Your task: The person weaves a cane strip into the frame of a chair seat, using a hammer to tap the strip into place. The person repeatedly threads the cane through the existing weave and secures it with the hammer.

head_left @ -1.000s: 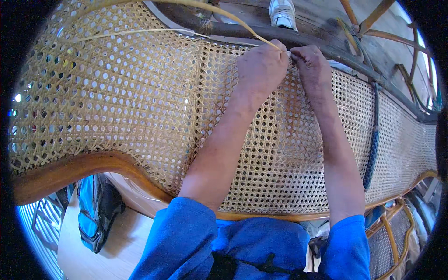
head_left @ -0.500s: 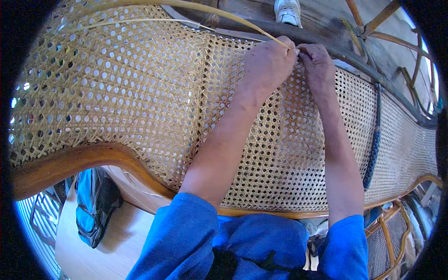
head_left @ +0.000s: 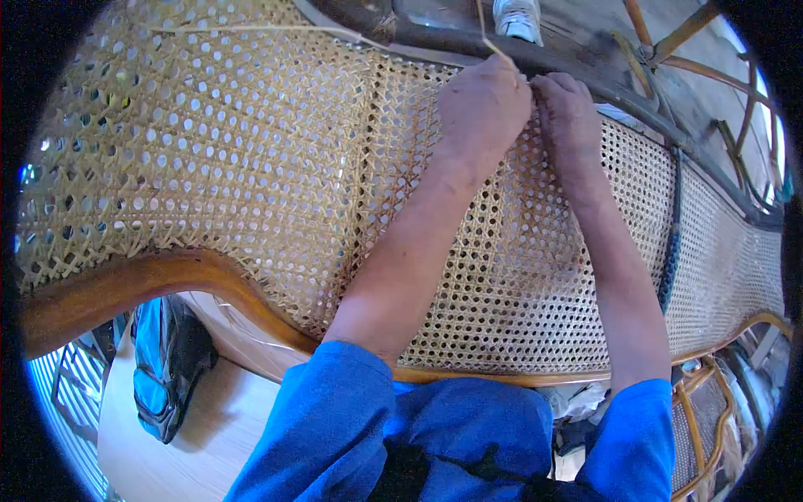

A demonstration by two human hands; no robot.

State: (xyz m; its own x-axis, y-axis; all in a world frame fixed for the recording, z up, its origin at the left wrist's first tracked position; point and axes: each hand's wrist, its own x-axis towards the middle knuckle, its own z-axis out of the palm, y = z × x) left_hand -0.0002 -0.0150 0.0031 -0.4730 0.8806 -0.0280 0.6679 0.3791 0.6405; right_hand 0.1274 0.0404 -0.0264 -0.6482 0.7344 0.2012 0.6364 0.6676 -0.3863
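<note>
Bit of a cluttered workshop: past the fingers there's a shoe (head_left: 519, 20) on the floor, and a blue bag (head_left: 159, 368) sits well back to their left. The cane (head_left: 276, 184) runs under both hands, from the dark rail (head_left: 621, 97) just beyond the fingers back to the wooden edge (head_left: 188, 280) nearer the body. The left hand (head_left: 485, 105) looks pinched on a strip (head_left: 498, 50) poking up past its fingertips. Right hand (head_left: 570, 109) is curled close beside it, can't tell if it's gripping anything. Progress-wise, I'd say the weave's basically filled in; that strip's end and a thin strand (head_left: 284, 28) off left look loose.
</note>
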